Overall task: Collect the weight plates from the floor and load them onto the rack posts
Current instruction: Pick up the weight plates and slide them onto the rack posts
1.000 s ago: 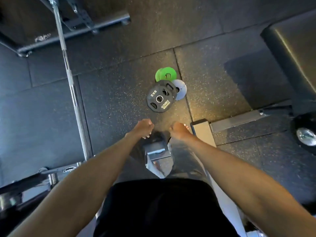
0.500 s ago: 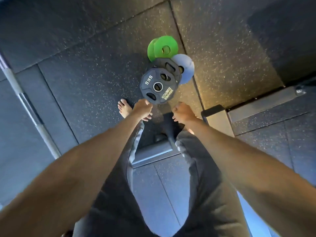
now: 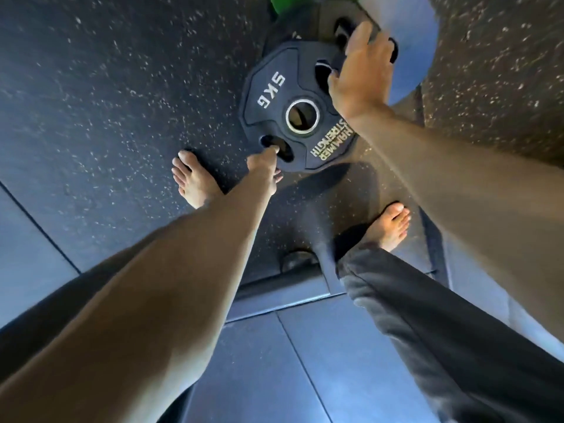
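Note:
A black plate marked 5KG (image 3: pixel 274 96) lies flat on the floor, on top of a second black plate (image 3: pixel 320 22). A blue-grey plate (image 3: pixel 412 38) sticks out at the right and a green plate (image 3: pixel 283 4) at the top edge. My left hand (image 3: pixel 265 167) reaches the near grip slot of the 5KG plate, its index fingertip touching the slot's edge. My right hand (image 3: pixel 363 68) lies spread over the plate's far right rim, thumb at the upper slot, fingertips hidden past the edge.
My bare feet (image 3: pixel 195 181) (image 3: pixel 390 227) stand on the speckled rubber floor (image 3: pixel 106 87) just short of the plates. A flat metal base bar (image 3: pixel 290 297) runs across behind my feet. Smooth dark floor tiles (image 3: pixel 27 254) lie at the lower left.
I have bent down much closer to the plates. Both hands, fists half a second ago, have reached forward onto the top black plate, left at its near slot, right over its far rim.

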The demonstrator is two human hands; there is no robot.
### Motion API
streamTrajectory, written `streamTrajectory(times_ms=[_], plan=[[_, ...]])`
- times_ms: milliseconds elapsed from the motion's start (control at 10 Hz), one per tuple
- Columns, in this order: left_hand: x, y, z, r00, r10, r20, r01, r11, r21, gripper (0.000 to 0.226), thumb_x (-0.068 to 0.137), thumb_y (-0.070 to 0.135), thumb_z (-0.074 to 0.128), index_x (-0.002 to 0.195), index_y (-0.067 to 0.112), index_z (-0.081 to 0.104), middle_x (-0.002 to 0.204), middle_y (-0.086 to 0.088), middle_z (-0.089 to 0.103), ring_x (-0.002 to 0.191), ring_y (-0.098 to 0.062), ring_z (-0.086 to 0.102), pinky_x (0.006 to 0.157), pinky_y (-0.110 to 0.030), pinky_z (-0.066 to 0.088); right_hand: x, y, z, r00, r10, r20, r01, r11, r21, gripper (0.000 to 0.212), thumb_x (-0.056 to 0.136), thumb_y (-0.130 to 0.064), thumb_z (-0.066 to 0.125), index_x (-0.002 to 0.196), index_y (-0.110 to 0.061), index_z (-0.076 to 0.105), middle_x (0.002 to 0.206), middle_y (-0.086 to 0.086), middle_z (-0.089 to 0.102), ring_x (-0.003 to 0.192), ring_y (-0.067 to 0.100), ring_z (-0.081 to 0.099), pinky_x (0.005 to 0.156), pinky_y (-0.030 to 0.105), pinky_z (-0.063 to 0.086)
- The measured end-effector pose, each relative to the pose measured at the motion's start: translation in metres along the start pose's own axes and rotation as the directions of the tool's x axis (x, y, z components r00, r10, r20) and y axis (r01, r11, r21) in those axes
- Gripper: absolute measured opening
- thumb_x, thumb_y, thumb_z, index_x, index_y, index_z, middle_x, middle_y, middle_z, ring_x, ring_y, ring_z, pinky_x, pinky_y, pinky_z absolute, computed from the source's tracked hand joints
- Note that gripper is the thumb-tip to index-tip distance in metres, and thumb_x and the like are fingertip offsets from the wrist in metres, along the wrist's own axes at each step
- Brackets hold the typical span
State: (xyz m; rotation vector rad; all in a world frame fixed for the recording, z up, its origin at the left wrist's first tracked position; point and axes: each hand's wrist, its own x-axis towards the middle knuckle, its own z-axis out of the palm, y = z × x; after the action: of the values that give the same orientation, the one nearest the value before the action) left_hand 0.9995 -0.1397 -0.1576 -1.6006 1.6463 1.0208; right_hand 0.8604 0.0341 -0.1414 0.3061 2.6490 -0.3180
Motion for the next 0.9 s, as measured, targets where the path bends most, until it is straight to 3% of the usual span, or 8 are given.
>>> streamTrajectory(times_ms=[100,200,400,500,600,700,800,900], plan=[[-0.016,0.029,0.03,0.971,-0.079,0.225,0.135,0.959,-0.248,0.041,0.093,0.019,0.061,0.131,0.005,0.052,0.128,-0.013,0.061,0.098,-0.026,0.064,0.074,-0.038,0.059,0.005,0.004,0.013,0.998,-0.015,-0.064,0.008,0.995,-0.102,0.065,0.085,-0.037,0.068,0.138,-0.01,0.042,0.144,0.017,0.04,0.135,0.036,0.038,0.103,0.046,0.038],[-0.012,0.029,0.031,0.969,-0.112,0.219,0.18,0.93,-0.321,0.04,0.09,0.011,0.066,0.127,0.005,0.052,0.119,-0.015,0.062,0.105,-0.032,0.065,0.082,-0.048,0.059,0.009,0.003,0.019,0.995,-0.07,-0.067,0.061,0.99,-0.129,0.055,0.089,-0.033,0.066,0.136,-0.012,0.045,0.144,0.016,0.04,0.135,0.036,0.037,0.104,0.046,0.039],[-0.031,0.027,0.02,0.984,-0.107,0.143,0.148,0.935,-0.323,0.04,0.089,0.016,0.066,0.127,0.01,0.055,0.121,-0.011,0.064,0.103,-0.029,0.065,0.083,-0.047,0.059,-0.007,0.005,0.001,0.996,-0.081,-0.047,0.081,0.997,-0.003,0.05,0.091,-0.019,0.063,0.136,-0.011,0.043,0.144,0.017,0.036,0.131,0.034,0.039,0.102,0.048,0.04],[-0.072,0.036,-0.007,0.991,-0.063,0.116,0.092,0.957,-0.274,0.043,0.089,0.018,0.065,0.13,0.011,0.054,0.125,-0.009,0.063,0.105,-0.027,0.063,0.086,-0.04,0.059,-0.033,0.007,-0.029,0.996,-0.066,-0.056,0.075,0.983,0.17,0.048,0.095,-0.016,0.06,0.137,-0.009,0.04,0.145,0.02,0.034,0.12,0.031,0.051,0.098,0.037,0.049],[-0.133,0.042,-0.04,0.987,-0.03,0.159,0.065,0.973,-0.222,0.061,0.097,0.018,0.057,0.15,0.011,0.027,0.137,0.005,0.042,0.12,-0.017,0.048,0.089,-0.008,0.044,-0.066,0.005,-0.084,0.999,0.002,-0.036,0.006,0.974,0.227,0.043,0.097,-0.016,0.057,0.136,-0.008,0.04,0.137,0.015,0.047,0.108,0.028,0.059,0.079,0.026,0.042],[-0.133,0.023,-0.074,0.998,0.063,-0.008,-0.064,0.986,-0.155,0.114,0.065,0.055,0.082,0.154,0.021,0.019,0.145,0.01,0.037,0.134,-0.017,0.042,0.11,-0.036,0.04,-0.111,-0.001,-0.148,0.997,0.083,-0.012,-0.074,0.939,0.336,0.044,0.096,-0.014,0.056,0.136,-0.007,0.041,0.123,0.014,0.061,0.11,0.032,0.061,0.084,0.035,0.047],[-0.026,-0.016,-0.072,0.988,0.104,-0.112,-0.123,0.976,-0.182,0.142,0.01,0.079,0.076,0.14,0.037,0.039,0.146,0.008,0.046,0.134,-0.022,0.049,0.104,-0.049,0.042,-0.165,-0.007,-0.221,0.988,0.156,-0.006,-0.13,0.845,0.518,0.047,0.092,-0.008,0.056,0.136,-0.005,0.042,0.125,0.016,0.061,0.116,0.033,0.059,0.095,0.039,0.047],[-0.204,0.028,-0.144,0.995,0.096,0.026,-0.087,0.967,-0.239,0.075,0.042,0.037,0.078,0.113,0.021,0.06,0.117,-0.006,0.065,0.108,-0.028,0.064,0.091,-0.049,0.054,-0.227,-0.005,-0.299,0.984,0.179,0.006,-0.146,0.783,0.605,0.042,0.092,-0.007,0.057,0.131,-0.004,0.043,0.123,0.018,0.061,0.115,0.035,0.059,0.092,0.039,0.045]])
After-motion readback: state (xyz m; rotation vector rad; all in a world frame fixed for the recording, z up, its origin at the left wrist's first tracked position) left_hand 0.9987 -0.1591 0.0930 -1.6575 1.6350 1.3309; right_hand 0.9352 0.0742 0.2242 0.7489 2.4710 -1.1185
